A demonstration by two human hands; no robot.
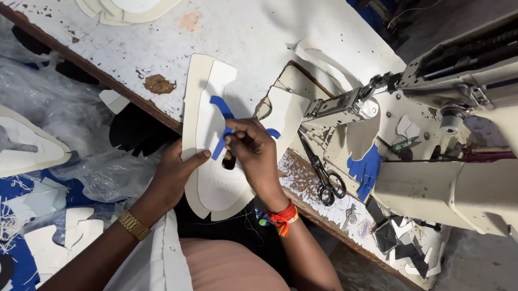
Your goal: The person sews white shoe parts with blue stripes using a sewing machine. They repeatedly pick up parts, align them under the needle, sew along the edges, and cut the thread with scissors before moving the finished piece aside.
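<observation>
Over the table edge, the left hand (172, 174) gripped the white shoe piece (209, 143), its long axis running away from the body, while the right hand (253, 152) pinched the blue strip (222, 130) directly atop it.

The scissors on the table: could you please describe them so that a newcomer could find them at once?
Start at the sewing machine on the right of the white table. Just below its needle end, near the table's front edge, lie the scissors, right of the right hand. They are the only dark metal tool there, black-handled, amid white and blue cut pieces.
</observation>
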